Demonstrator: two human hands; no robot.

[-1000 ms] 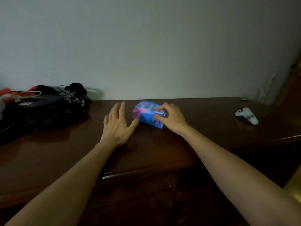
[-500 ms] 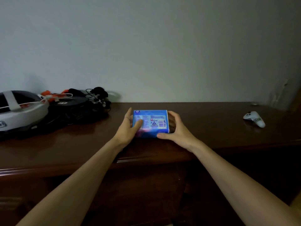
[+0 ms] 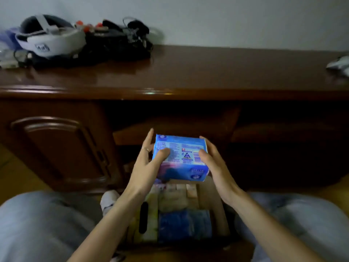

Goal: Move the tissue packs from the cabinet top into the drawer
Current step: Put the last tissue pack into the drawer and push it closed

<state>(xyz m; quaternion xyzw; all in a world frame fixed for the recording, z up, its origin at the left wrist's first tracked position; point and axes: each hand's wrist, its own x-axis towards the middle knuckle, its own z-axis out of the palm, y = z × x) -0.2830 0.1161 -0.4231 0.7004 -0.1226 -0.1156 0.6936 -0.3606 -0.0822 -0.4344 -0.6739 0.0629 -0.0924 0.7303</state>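
Nearest, at 6 o'clock, the open drawer (image 3: 217,203) lies between the person's knees; it holds a dark blue tissue pack (image 3: 184,225) and paler packs (image 3: 176,200) beyond it. Above the drawer, in mid-air, the blue tissue pack (image 3: 181,157) is held level from both sides: the left hand (image 3: 146,168) at its 9 o'clock side, thumb on top, the right hand (image 3: 215,167) at its 3 o'clock side, the fingers of both grasping the pack. Farther off stands the cabinet door (image 3: 56,148) at 9 o'clock. Farthest, on the bench (image 3: 207,72), a white headset (image 3: 49,39) and tangled black cables (image 3: 120,42) sit at 11 o'clock; a white controller (image 3: 340,65) lies at 2 o'clock.
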